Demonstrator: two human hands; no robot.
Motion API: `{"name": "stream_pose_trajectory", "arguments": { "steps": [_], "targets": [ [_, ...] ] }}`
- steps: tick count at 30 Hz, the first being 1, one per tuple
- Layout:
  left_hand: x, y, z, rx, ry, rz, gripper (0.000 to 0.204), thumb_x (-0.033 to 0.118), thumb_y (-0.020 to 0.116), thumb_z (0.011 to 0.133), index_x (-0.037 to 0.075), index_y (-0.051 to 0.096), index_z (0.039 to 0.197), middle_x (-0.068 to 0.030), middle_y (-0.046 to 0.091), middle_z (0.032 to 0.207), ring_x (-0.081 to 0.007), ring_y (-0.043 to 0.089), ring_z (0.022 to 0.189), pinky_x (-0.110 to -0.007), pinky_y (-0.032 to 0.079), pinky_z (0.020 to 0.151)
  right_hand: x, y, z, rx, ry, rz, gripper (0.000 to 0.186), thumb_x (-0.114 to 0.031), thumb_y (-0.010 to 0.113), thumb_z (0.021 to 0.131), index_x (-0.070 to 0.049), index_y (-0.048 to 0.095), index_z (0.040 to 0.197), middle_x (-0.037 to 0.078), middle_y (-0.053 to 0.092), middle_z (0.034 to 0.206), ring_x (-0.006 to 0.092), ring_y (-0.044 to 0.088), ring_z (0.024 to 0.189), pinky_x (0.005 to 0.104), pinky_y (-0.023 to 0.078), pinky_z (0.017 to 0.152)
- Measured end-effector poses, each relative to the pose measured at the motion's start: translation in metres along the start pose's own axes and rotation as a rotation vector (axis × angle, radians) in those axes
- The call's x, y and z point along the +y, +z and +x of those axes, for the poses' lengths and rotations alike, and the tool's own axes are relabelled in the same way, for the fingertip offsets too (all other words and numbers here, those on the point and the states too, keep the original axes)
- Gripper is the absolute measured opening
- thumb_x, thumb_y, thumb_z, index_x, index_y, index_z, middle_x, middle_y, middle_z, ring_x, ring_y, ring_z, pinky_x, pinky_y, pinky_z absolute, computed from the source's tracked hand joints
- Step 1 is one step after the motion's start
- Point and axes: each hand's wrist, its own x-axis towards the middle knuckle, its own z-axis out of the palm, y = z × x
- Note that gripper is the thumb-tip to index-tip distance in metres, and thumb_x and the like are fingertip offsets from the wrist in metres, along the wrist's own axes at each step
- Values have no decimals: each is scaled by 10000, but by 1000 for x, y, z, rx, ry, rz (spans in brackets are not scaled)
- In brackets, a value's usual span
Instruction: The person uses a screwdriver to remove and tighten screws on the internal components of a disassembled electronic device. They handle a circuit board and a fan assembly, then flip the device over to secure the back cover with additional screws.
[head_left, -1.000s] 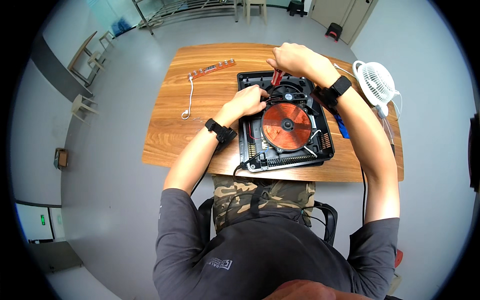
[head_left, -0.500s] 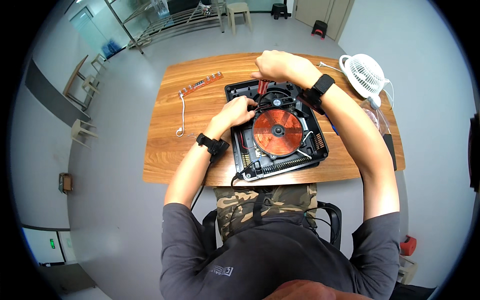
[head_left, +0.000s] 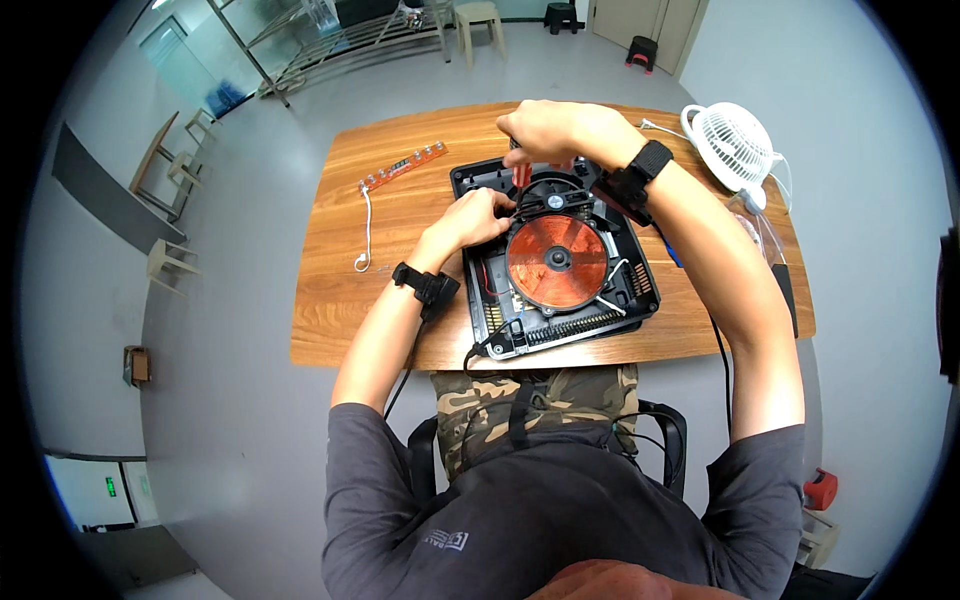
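Note:
An opened induction cooker base (head_left: 641, 272), a black housing with its insides bare, lies at the table's front middle. In it sits a round copper coil (head_left: 532, 272), with a black cooling fan (head_left: 553, 186) behind it. My right hand (head_left: 558, 130) is closed around a screwdriver (head_left: 522, 174) with a red handle, held upright over the far left part of the housing; its tip is hidden. Beside the fan's left edge, my left hand (head_left: 474, 217) has its fingers drawn together close to the screwdriver. Whatever they pinch is hidden.
On the wooden table (head_left: 330, 310) an orange power strip (head_left: 402, 167) with a white cord lies at the left. A white fan (head_left: 733, 147) and a clear plastic bag (head_left: 765, 232) occupy the right side. A black cable (head_left: 478, 352) leaves the housing's near left corner.
My right hand and the screwdriver have shifted slightly left, and the wrist has turned a little. My left hand stays by the fan. The whole view has moved slightly.

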Motion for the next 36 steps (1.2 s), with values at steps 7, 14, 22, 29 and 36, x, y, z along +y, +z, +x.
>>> {"name": "stream_pose_trajectory", "arguments": {
  "steps": [7,14,22,29,36],
  "targets": [
    [-4,2,2,-19,-39,-26,419,238,721,868,35,731,1234,-233,739,1126,-337,712,1089,-409,549,962,3,18,20,171,10,-168,490,-440,617,1002,34,720,933,237,745,902,375,745,908,468,592,824],
    [-4,2,2,-5,-6,-38,433,220,726,862,5,718,1238,-262,734,1107,-340,727,1058,-401,556,943,17,11,11,86,-137,-151,415,-290,747,900,11,615,1155,211,721,1033,377,706,1015,469,569,853],
    [-5,6,0,14,-29,-36,424,213,723,858,12,726,1231,-258,733,1126,-351,714,1095,-412,545,985,5,9,9,187,-98,-166,319,-285,683,965,27,744,1000,225,750,962,376,744,845,449,601,762],
    [-7,3,2,-12,-37,-36,431,214,727,851,12,725,1231,-253,731,1144,-346,710,1107,-405,543,993,6,15,16,159,-12,-215,444,-403,639,1003,18,656,1142,256,728,1016,400,717,950,473,579,810],
    [-9,6,0,16,-18,-43,433,224,722,855,16,724,1234,-240,743,1096,-337,727,1045,-405,555,941,13,10,12,90,-190,-84,324,-238,694,976,20,553,1112,222,716,1009,357,717,953,482,570,765]
  ]
}}
